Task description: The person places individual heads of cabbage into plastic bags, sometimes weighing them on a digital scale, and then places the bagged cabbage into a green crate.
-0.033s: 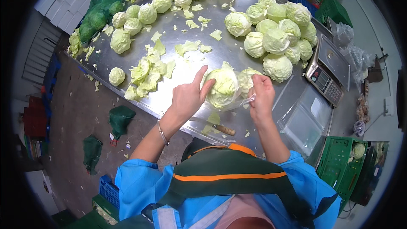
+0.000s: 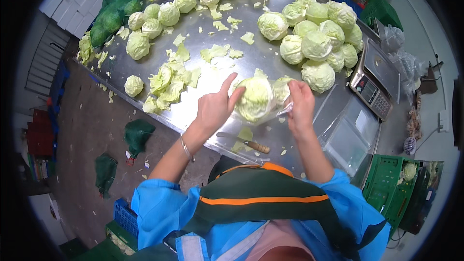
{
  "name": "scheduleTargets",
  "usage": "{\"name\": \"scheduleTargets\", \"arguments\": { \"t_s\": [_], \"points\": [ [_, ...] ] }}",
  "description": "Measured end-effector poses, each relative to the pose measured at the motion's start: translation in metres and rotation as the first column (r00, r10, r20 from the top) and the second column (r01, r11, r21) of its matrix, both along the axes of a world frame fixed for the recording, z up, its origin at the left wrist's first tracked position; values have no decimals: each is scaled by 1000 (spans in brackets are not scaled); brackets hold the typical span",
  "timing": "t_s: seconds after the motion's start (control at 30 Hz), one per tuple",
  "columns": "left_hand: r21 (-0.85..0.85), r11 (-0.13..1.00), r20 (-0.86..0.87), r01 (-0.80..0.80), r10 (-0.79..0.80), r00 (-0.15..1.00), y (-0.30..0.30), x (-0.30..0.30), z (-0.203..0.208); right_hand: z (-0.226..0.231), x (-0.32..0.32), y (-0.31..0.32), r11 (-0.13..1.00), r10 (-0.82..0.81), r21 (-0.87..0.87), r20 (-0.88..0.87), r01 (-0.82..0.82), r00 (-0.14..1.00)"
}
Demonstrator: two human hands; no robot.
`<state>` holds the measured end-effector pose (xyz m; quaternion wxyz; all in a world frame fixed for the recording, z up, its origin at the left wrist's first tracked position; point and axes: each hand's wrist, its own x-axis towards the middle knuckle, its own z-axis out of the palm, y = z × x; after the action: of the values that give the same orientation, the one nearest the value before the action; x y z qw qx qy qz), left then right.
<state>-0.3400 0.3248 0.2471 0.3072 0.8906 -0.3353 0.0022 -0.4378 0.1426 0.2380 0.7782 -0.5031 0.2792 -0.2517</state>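
Note:
In front of me a pale green cabbage [image 2: 254, 100] sits in a clear plastic bag [image 2: 267, 119], with another cabbage [image 2: 281, 90] beside it on the right. The thumb of my left hand [image 2: 215, 108] touches the nearer cabbage's left side; its index finger points outward, apart from the thumb, and its other fingers are partly hidden. At the bag's right end, my right hand [image 2: 301, 108] pinches the gathered plastic. Below the bag lies a knife [image 2: 244, 142] with a wooden handle, partly over a loose leaf.
Cabbages are piled [image 2: 316, 46] at the right of the steel table [image 2: 205, 137], beside a scale [image 2: 371, 89] and flat plastic bags [image 2: 345, 140]. Trimmed leaves [image 2: 166, 84] lie left of centre. A green net sack [image 2: 116, 14] is far left; a green crate [image 2: 386, 183] stands lower right.
My right hand has shifted slightly to the right with the pinched plastic. More of the knife blade shows below the bag. My left hand has barely moved.

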Motion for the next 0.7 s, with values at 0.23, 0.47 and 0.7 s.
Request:
{"name": "scheduleTargets", "arguments": {
  "t_s": [0.23,0.47,0.7],
  "points": [
    [-601,797,-103,-61,-1,995,5,40,40,44,39,-10,993,27,111,13,-28,1000],
    [-835,525,-252,-167,-95,963,-18,108,57,59,108,-30,998,61,6,272,-65,960],
    [-615,761,-341,-204,-24,940,17,89,-44,0,63,-1,999,-40,7,-56,41,998]
  ]
}}
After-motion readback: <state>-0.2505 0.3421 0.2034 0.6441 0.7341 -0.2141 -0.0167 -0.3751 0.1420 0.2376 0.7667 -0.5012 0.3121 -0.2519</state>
